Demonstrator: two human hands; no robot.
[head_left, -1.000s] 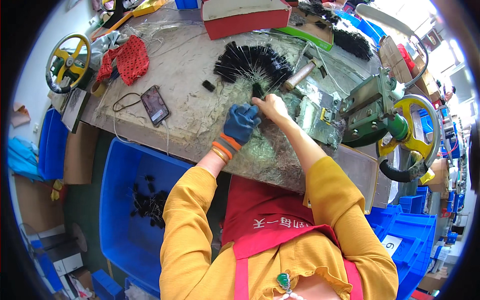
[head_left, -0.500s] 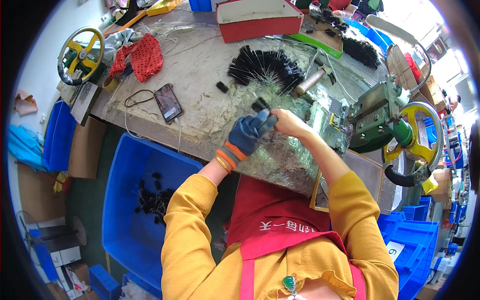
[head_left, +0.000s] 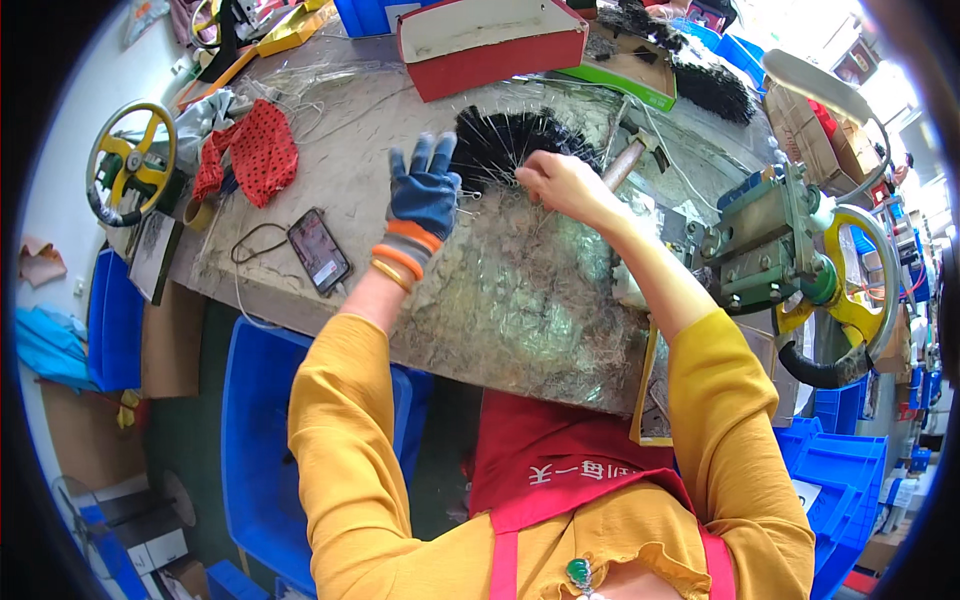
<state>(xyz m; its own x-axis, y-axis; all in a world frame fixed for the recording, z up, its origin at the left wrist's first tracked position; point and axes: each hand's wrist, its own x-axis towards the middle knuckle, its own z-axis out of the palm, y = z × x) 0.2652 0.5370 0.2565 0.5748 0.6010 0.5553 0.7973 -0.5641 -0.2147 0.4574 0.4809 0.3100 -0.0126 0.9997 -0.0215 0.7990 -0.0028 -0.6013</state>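
A pile of black bristle brushes [head_left: 510,135] with thin twisted-wire stems lies on the worktable [head_left: 490,320]. My left hand [head_left: 425,192], in a blue work glove with an orange and grey cuff, is stretched flat over the table at the pile's left edge. Its fingers are apart, and I see nothing in them. At the pile's front, my bare right hand [head_left: 565,187] pinches among the wire stems with thumb and fingers together. Its fingertips seem to be on one brush's stem, though the grip is partly hidden by the hand.
A phone [head_left: 320,250] with a cord lies left, near a red dotted cloth [head_left: 262,150]. Behind the pile stands a red box [head_left: 495,60]. A hammer [head_left: 625,165] and a green hand press with a yellow wheel [head_left: 850,290] are right. Below the table's edge sits a blue bin [head_left: 255,440].
Both hands were together at a small black brush over the table's front. They have parted: the left moved up and left and opened, the right reached forward to the pile.
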